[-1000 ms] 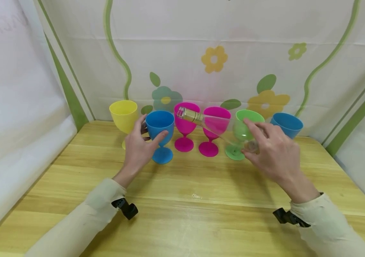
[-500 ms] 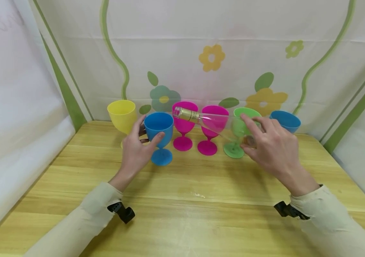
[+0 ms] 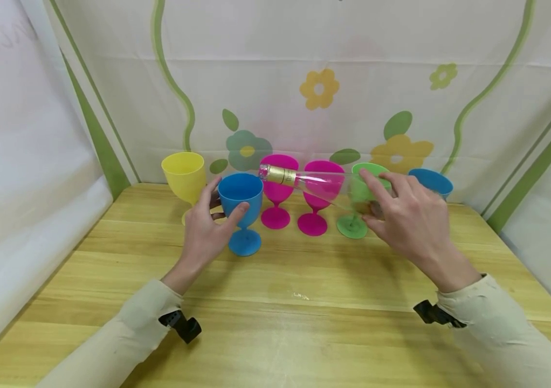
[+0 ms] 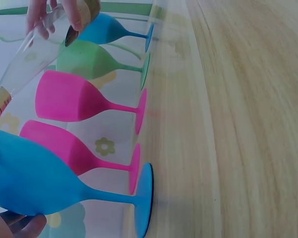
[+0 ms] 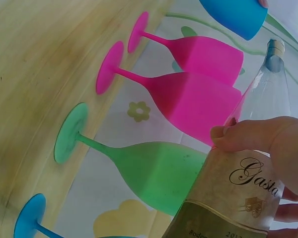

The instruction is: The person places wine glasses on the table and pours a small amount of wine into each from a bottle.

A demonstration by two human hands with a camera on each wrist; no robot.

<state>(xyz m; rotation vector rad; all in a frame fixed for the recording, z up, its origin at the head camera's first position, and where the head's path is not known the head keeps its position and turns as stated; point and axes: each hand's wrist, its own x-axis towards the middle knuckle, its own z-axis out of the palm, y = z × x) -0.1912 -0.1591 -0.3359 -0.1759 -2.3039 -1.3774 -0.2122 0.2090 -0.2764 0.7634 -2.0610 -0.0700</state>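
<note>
My left hand (image 3: 206,218) grips a blue goblet (image 3: 241,196) round its bowl, thumb in front and fingers behind. The goblet stands nearly upright, its foot (image 4: 144,201) close over the table. My right hand (image 3: 413,221) holds a clear glass bottle (image 3: 324,186) by its labelled body, thumb on the near side in the right wrist view. Tipped almost level, the bottle points left, and its gold-banded neck (image 3: 280,174) brings the mouth right to the goblet's right rim. No liquid shows leaving the bottle.
Along the back of the wooden table (image 3: 275,334) stand a yellow goblet (image 3: 184,175), two pink goblets (image 3: 275,217) (image 3: 312,223), a green goblet (image 3: 352,226) and another blue goblet (image 3: 431,181). Behind them hangs a white flowered cloth (image 3: 266,81). A small shiny spot (image 3: 300,296) marks the tabletop.
The bottle has shifted left and tipped nearer to level, its mouth coming up to the goblet's rim. The held goblet has come slightly toward me. Both holds stay the same.
</note>
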